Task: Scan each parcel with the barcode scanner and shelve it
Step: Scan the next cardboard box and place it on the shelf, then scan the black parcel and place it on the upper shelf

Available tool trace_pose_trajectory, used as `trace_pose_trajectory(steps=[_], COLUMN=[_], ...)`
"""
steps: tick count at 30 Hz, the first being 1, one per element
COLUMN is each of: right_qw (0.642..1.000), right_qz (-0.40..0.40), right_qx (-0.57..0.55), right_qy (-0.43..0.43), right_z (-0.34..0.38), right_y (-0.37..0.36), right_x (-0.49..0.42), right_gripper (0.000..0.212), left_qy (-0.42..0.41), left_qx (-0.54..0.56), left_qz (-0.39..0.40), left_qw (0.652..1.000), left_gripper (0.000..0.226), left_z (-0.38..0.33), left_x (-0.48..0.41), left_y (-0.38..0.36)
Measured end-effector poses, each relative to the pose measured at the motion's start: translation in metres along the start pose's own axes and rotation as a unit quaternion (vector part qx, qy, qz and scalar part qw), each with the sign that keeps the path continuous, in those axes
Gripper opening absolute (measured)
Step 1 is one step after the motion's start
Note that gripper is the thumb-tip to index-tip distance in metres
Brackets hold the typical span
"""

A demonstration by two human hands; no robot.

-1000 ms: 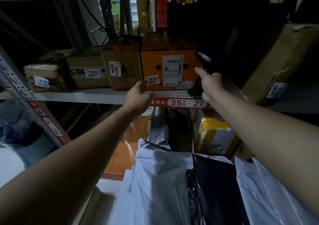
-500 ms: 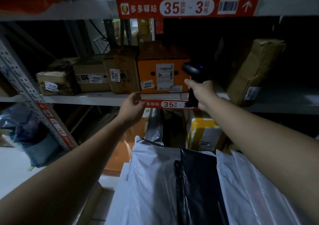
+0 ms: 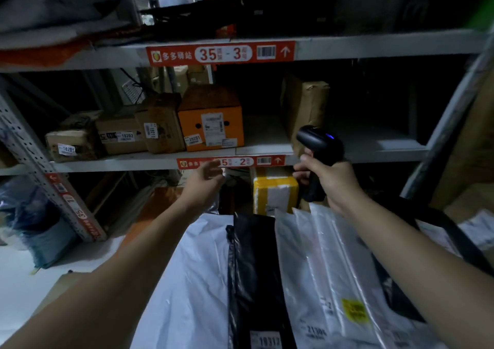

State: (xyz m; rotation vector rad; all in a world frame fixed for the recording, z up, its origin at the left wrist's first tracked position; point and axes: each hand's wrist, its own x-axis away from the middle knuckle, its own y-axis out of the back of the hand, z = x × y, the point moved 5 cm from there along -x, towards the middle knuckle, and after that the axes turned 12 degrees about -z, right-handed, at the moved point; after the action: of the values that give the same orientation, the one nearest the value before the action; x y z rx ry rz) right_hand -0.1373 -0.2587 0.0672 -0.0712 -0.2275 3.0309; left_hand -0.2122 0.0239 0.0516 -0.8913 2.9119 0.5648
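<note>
An orange box parcel [image 3: 211, 124] with a white label stands on the middle shelf [image 3: 120, 161], beside brown cartons [image 3: 160, 126]. My left hand [image 3: 205, 181] hovers empty, fingers apart, just below the shelf's red 35-2 label [image 3: 240, 161]. My right hand [image 3: 330, 180] grips the handle of a black barcode scanner [image 3: 316, 141] whose blue light is on; its head points left at shelf height. Below my arms lie soft parcel bags: a white one [image 3: 192, 281], a black one [image 3: 254, 268] and a clear one [image 3: 328, 273].
A tall brown carton [image 3: 304, 102] leans at the back of the middle shelf, with bare shelf either side. A yellow-taped parcel [image 3: 275, 193] sits on the lower level. The upper shelf [image 3: 374, 45] carries a 35-3 label. A perforated upright [image 3: 40, 166] slants at left, blue bags [image 3: 32, 223] beside it.
My left hand has come off the orange box and dropped below the shelf edge. My right hand with the scanner has pulled back to the right. The view has tilted upward.
</note>
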Motion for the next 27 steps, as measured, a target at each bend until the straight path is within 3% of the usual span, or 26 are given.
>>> trace_pose_trajectory(steps=[10, 21, 27], right_qw=[0.995, 0.987, 0.983], right_qz=[-0.094, -0.157, -0.175], right_qx=[0.043, 0.036, 0.025], right_qy=[0.013, -0.017, -0.04], right_z=[0.003, -0.005, -0.001], right_y=[0.122, 0.248, 0.299], right_x=[0.064, 0.083, 0.076], right_gripper=[0.008, 0.012, 0.012], left_qy=[0.04, 0.027, 0.03], left_qx=[-0.001, 0.014, 0.014], left_qz=[0.054, 0.164, 0.205], left_qw=[0.998, 0.986, 0.978], left_gripper=[0.034, 0.037, 0.023], left_z=[-0.004, -0.05, -0.075], left_x=[0.106, 0.155, 0.178], left_y=[-0.068, -0.19, -0.254])
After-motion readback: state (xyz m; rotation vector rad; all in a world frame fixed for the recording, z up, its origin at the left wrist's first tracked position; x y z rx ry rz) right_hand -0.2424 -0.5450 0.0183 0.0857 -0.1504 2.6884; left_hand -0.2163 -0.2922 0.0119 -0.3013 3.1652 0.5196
